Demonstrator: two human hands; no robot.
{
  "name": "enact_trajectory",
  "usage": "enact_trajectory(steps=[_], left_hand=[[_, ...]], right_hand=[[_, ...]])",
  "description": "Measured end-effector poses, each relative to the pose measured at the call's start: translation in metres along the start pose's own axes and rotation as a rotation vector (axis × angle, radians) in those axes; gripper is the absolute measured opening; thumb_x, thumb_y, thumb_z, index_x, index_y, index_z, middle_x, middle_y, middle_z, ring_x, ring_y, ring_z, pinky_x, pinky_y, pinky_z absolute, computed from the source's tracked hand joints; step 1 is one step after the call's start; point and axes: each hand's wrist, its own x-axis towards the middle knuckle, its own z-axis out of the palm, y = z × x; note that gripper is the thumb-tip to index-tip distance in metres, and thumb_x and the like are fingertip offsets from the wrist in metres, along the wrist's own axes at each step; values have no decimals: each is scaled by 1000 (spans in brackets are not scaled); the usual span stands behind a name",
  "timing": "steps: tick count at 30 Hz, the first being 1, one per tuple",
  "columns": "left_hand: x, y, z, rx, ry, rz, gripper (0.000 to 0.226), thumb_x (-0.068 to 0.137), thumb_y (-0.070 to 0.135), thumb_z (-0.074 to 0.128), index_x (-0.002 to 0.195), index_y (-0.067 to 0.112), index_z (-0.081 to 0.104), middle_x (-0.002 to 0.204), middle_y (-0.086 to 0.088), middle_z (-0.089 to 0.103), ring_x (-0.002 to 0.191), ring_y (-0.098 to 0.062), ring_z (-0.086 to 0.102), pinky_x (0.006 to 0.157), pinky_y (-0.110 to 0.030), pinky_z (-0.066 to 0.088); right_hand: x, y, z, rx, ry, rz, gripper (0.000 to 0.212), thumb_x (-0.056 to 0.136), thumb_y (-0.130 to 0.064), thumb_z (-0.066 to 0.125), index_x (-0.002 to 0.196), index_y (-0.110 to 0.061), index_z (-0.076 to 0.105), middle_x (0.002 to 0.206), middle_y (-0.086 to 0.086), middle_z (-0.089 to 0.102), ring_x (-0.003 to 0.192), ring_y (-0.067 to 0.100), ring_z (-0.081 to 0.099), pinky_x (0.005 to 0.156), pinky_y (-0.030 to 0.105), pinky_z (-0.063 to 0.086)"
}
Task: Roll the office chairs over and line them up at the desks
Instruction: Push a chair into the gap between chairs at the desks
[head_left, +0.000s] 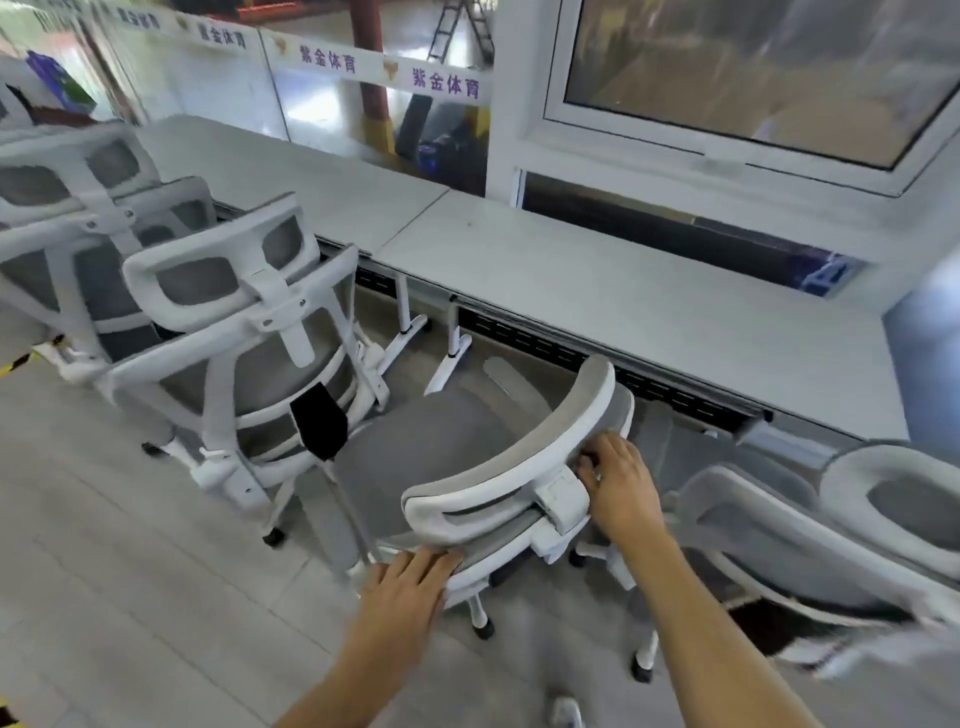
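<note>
A white-framed office chair with grey mesh (431, 452) stands right in front of me, facing the white desks (613, 291). My left hand (405, 587) grips the top edge of its backrest on the left. My right hand (618, 483) is closed on its curved headrest (519, 457) near the bracket. A second chair of the same kind (249, 332) stands to its left at the desk, and a third (67, 218) is further left. A fourth chair (810, 525) is close on the right.
The desks run in a row along a glass partition and a window wall. White desk legs (452, 358) stand under the edge ahead. The floor is pale grey planks, with yellow-black tape (21, 358) at the left edge.
</note>
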Motion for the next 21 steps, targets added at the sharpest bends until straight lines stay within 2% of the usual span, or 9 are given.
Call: enact_trajectory(steps=[2, 5, 6, 8, 11, 14, 16, 19, 21], left_hand=[[-15, -21, -6, -39, -6, 28, 39, 88, 32, 57, 127, 36, 56, 119, 16, 61, 98, -10, 54, 80, -30, 31], [-37, -47, -15, -95, 6, 32, 66, 66, 17, 85, 125, 29, 60, 118, 10, 65, 96, -17, 64, 83, -32, 33], [-43, -55, -19, -84, 33, 23, 68, 62, 13, 84, 125, 26, 60, 117, 7, 67, 96, -20, 65, 86, -34, 33], [-53, -72, -24, -49, 99, 7, 54, 72, 12, 62, 125, 22, 59, 118, 2, 67, 102, -24, 64, 93, -37, 34], [-61, -96, -33, -46, 93, -79, 52, 80, 12, 35, 123, 18, 64, 121, -1, 67, 110, -29, 62, 99, -42, 37], [-59, -112, -42, -30, 55, -117, 46, 84, 18, 40, 123, 14, 63, 123, -6, 65, 114, -36, 60, 97, -49, 44], [-59, -120, -43, -31, 40, -126, 45, 87, 32, 46, 124, 13, 60, 126, -8, 62, 116, -36, 56, 96, -49, 45], [-60, -129, -46, -43, 12, -122, 54, 91, 51, 46, 129, 13, 57, 129, -9, 58, 122, -36, 52, 96, -49, 48], [-57, -133, -48, -56, -7, -116, 59, 92, 58, 44, 127, 12, 56, 128, -10, 57, 123, -36, 51, 97, -50, 48]], right_hand=[[-29, -18, 5, -9, 41, 45, 15, 94, -27, 47, 93, -16, 57, 104, 1, 61, 111, 29, 53, 92, 47, 46], [-68, -47, 11, -90, 79, 126, 15, 93, -26, 52, 91, -13, 60, 104, 6, 64, 109, 35, 53, 91, 47, 44], [-79, -58, 14, -126, 88, 148, 12, 92, -24, 56, 90, -13, 60, 102, 7, 64, 107, 35, 53, 90, 45, 43], [-97, -79, 18, -160, 108, 145, 11, 90, -23, 59, 87, -13, 61, 94, 5, 62, 99, 33, 52, 89, 44, 41], [-119, -104, 24, -181, 110, 129, 13, 91, -26, 60, 85, -15, 60, 89, 1, 59, 97, 25, 47, 100, 45, 43], [-139, -120, 29, -141, 67, 87, 18, 92, -37, 56, 88, -20, 60, 92, -5, 57, 98, 23, 47, 98, 44, 44], [-154, -124, 29, -105, 37, 43, 22, 90, -46, 53, 96, -26, 61, 99, -9, 57, 104, 20, 49, 98, 40, 44], [-177, -118, 27, -92, 29, -17, 35, 91, -58, 51, 116, -34, 59, 116, -16, 58, 119, 13, 51, 117, 39, 31], [-188, -108, 25, -116, 54, -5, 46, 89, -67, 52, 120, -35, 58, 121, -17, 57, 123, 11, 50, 123, 41, 20]])
